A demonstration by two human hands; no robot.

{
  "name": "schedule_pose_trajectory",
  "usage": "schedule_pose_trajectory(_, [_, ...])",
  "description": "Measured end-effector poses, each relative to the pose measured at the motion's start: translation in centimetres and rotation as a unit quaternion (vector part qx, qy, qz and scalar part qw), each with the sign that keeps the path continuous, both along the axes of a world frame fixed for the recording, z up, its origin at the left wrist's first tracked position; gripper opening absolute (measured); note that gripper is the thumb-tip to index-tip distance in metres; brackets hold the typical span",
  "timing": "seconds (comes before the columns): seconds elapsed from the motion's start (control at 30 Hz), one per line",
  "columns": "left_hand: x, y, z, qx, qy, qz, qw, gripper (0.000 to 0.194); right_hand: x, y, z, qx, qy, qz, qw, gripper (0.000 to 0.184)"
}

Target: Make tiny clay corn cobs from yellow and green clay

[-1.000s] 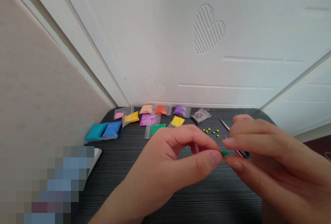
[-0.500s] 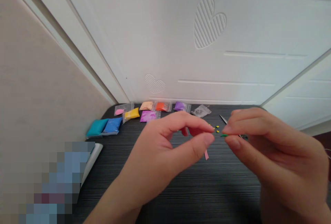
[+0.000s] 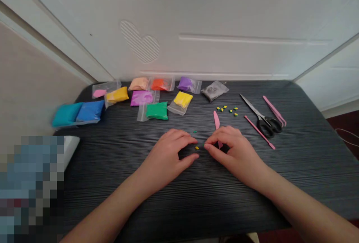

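Note:
My left hand (image 3: 174,147) rests low over the dark table with thumb and forefinger apart. In the gap by those fingertips lies a tiny yellow clay piece (image 3: 196,148), and a thin green clay piece (image 3: 195,131) is just beyond it. My right hand (image 3: 231,147) has thumb and forefinger pinched together, close to the yellow piece. The small green clay piece seen in that pinch earlier is hidden by the fingertips now. Under the right hand's fingers is a pink plastic clay knife (image 3: 216,119), partly covered. Several small yellow-and-green clay pieces (image 3: 224,107) lie farther back.
Scissors (image 3: 260,116), a pink rod tool (image 3: 259,132) and pink tweezers (image 3: 274,110) lie to the right. Bags of coloured clay line the back left, among them a green bag (image 3: 157,111), a yellow bag (image 3: 183,99) and a blue bag (image 3: 90,111). A white panel stands behind the table.
The hands have moved apart and down to the tabletop. The green clay piece passed from my left fingers into my right pinch. The view has tilted down, showing more table.

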State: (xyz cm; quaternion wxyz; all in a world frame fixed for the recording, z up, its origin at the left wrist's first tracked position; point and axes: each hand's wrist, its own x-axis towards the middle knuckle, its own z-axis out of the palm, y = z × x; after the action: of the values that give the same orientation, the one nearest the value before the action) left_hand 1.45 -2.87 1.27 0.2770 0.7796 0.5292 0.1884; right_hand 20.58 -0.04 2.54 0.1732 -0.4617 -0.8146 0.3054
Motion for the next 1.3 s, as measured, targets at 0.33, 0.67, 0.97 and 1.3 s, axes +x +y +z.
schedule_pose_trajectory(0.33, [0.3, 0.2, -2.0, 0.019, 0.022, 0.013, 0.999, 0.019, 0.5, 0.9, -2.4, 0.049, -0.040, 0.042, 0.997, 0.009])
schedule_pose_trajectory(0.67, [0.4, 0.3, -2.0, 0.013, 0.025, -0.005, 1.000, 0.014, 0.9, 0.6, -2.0, 0.060, -0.022, 0.054, 0.996, 0.009])
schedule_pose_trajectory(0.97, [0.2, 0.5, -2.1, 0.023, 0.021, -0.042, 0.999, 0.016, 1.2, 0.5, -1.5, 0.087, -0.006, 0.029, 0.996, 0.008])
schedule_pose_trajectory(1.3, [0.8, -0.4, -0.9, 0.189, -0.060, 0.020, 0.980, 0.019, 1.0, -0.2, -0.2, -0.083, 0.070, -0.011, 0.994, 0.006])
